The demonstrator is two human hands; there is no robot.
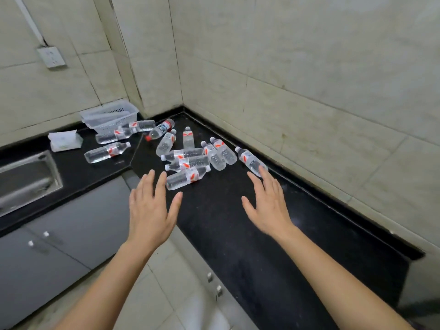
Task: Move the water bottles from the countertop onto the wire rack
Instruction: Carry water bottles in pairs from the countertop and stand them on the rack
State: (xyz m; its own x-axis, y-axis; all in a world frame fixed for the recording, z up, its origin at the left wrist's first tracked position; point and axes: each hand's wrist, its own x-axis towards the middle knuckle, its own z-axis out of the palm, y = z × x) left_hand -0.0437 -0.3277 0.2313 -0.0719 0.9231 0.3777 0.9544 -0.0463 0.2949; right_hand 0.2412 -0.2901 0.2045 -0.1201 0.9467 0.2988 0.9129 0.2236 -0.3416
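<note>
Across the black countertop (238,222) — twelve water bottles (188,177), one basket (108,115).

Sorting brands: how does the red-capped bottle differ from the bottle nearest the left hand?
The red-capped bottle has a dark label; the nearest bottle, a white cap and red-and-white label. The red-capped bottle lies near the basket, the nearest bottle by the left hand. Both are clear, lying down.

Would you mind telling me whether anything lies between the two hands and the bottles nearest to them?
Nothing visible does. Only bare countertop lies between the left hand and the closest bottle, and the right hand is at the rightmost bottle's base. The wire rack is not in view.
</note>
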